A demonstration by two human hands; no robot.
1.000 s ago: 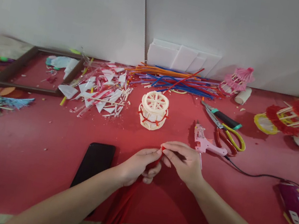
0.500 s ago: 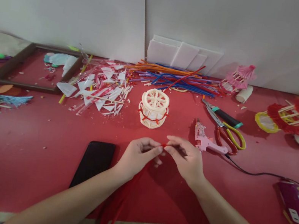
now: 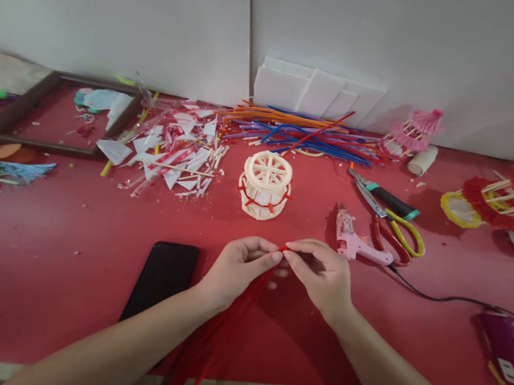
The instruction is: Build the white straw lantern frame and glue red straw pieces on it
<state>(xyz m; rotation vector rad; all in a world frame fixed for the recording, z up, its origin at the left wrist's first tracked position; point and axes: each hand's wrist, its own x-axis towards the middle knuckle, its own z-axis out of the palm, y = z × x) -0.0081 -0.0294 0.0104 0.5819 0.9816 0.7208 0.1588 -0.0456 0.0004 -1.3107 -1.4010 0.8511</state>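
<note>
My left hand [image 3: 241, 269] is closed, pinching a bundle of thin red strips [image 3: 237, 305] near its top end. The strips hang down from the fingers past the table's front edge. My right hand [image 3: 321, 277] pinches the same red end between thumb and forefinger, its tips almost touching the left thumb. Just beyond both hands stands a cream-coloured round frame [image 3: 266, 184] with a spoked wheel-like top and a red band around its middle. Whether the strips are ribbon or another material I cannot make out.
A black phone [image 3: 161, 282] lies left of my forearm. Right of the frame are a pink glue gun [image 3: 357, 242], scissors [image 3: 401, 234] and a purple power strip [image 3: 510, 350]. Coloured sticks [image 3: 306, 136] and white scraps [image 3: 179, 152] lie at the back.
Both hands stay in nearly the same place, fingertips together. The red end shows a little more between them, and the hanging strips are more spread and visible below.
</note>
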